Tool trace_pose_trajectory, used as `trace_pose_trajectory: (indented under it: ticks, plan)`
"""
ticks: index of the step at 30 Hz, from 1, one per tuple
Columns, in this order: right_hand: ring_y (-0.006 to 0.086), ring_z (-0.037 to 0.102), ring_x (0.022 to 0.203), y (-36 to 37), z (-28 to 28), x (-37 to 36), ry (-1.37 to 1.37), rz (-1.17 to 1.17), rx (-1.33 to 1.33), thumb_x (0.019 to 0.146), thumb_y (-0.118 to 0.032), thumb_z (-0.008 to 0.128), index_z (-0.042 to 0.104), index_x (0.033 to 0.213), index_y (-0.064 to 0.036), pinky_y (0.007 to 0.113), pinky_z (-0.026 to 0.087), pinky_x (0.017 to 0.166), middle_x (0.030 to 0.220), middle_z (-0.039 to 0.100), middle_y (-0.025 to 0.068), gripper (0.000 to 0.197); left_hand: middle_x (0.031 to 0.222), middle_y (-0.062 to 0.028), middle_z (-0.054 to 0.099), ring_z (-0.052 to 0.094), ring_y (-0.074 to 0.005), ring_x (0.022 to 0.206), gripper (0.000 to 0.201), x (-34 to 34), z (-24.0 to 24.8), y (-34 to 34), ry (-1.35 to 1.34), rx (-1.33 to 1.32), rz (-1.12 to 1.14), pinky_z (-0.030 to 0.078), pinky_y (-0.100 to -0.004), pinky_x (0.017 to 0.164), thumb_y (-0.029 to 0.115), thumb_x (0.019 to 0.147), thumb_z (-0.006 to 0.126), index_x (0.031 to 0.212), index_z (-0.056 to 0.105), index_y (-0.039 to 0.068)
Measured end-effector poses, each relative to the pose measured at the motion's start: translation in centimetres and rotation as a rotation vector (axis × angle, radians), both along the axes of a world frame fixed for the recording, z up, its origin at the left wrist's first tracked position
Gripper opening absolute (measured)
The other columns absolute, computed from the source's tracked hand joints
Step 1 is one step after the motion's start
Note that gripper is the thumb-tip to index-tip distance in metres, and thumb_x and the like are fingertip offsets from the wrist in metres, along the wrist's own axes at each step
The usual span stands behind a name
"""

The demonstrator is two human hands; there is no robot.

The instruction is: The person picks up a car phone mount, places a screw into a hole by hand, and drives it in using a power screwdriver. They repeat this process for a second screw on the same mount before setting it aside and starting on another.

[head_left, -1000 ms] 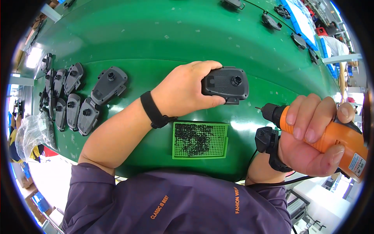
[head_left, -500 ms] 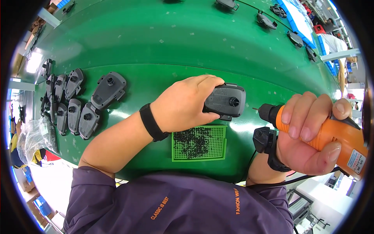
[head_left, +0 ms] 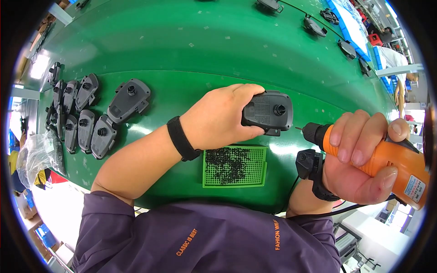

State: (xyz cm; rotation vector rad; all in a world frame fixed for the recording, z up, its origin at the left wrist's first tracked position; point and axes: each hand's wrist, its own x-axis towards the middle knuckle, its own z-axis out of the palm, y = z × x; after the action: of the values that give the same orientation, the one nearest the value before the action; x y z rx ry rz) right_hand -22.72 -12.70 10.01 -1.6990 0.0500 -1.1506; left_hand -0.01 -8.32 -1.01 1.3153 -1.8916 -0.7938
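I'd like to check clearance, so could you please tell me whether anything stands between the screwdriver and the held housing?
Nothing visible does: an open gap separates the orange electric screwdriver in the right hand from the dark grey housing in the left hand.

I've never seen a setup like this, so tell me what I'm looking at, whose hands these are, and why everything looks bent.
There's no robot here: the two bare hands belong to the person wearing the camera. It sits on their head and looks down through a wide fisheye lens, which bends straight edges near the rim.

The left hand holds a grey housing with a black stub on its face. The right hand grips an orange power tool; its thin bit points toward the housing without touching it.

On the green table, a green tray holds many small black pieces. To the left lie similar housings and a clear plastic bag.
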Motion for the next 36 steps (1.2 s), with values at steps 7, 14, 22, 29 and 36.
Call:
trace_pose_trajectory:
  ticks: [7, 14, 22, 29, 36]
  plan:
    - [0.0127, 0.051, 0.068, -0.2, 0.0, 0.1, 0.003, -0.031, -0.002, 0.099, -0.038, 0.061, 0.047, 0.135, -0.0064, 0.033, 0.046, 0.071, 0.080, 0.054, -0.0001, 0.050, 0.120, -0.0205, 0.066, 0.067, -0.0382, 0.105, 0.072, -0.7, 0.8, -0.4, -0.101, 0.099, -0.009, 0.056, -0.0430, 0.090, 0.021, 0.072, 0.088, 0.133, 0.054, 0.001]
    - [0.0173, 0.057, 0.062, 0.1, -0.2, 0.2, -0.005, -0.217, 0.055, 0.092, -0.034, 0.074, 0.048, 0.126, -0.0029, 0.036, 0.053, 0.061, 0.071, 0.058, 0.0033, 0.052, 0.117, -0.0216, 0.066, 0.066, -0.0413, 0.104, 0.066, -0.6, 1.0, 0.5, -0.036, -0.105, -0.008, 0.056, -0.0447, 0.089, 0.016, 0.073, 0.086, 0.129, 0.054, 0.001]
    - [0.0158, 0.058, 0.059, 1.0, 0.7, -0.5, 0.104, -0.349, -0.008, 0.085, -0.020, 0.077, 0.049, 0.120, -0.0007, 0.034, 0.054, 0.059, 0.067, 0.058, 0.0050, 0.049, 0.118, -0.0206, 0.066, 0.066, -0.0407, 0.106, 0.072, -1.3, 1.5, 0.5, -0.154, -0.080, -0.013, 0.056, -0.0437, 0.091, 0.014, 0.070, 0.088, 0.131, 0.053, 0.002]
    - [0.0167, 0.058, 0.058, 1.1, -0.2, 1.1, 0.061, -0.340, 0.083, 0.087, -0.023, 0.078, 0.048, 0.121, -0.0011, 0.035, 0.054, 0.059, 0.067, 0.059, 0.0050, 0.051, 0.122, -0.0199, 0.065, 0.064, -0.0389, 0.112, 0.069, -0.3, 0.9, 0.1, 0.020, -0.070, -0.039, 0.054, -0.0420, 0.095, 0.013, 0.070, 0.088, 0.129, 0.055, 0.001]
    - [0.0166, 0.053, 0.060, 0.0, -1.4, 1.9, -0.090, -0.195, 0.107, 0.096, -0.034, 0.066, 0.048, 0.125, -0.0022, 0.035, 0.051, 0.060, 0.072, 0.055, 0.0036, 0.047, 0.120, -0.0168, 0.065, 0.066, -0.0341, 0.109, 0.067, -0.8, -0.2, -0.8, 0.158, 0.029, -0.059, 0.053, -0.0401, 0.094, 0.013, 0.071, 0.088, 0.129, 0.057, 0.003]
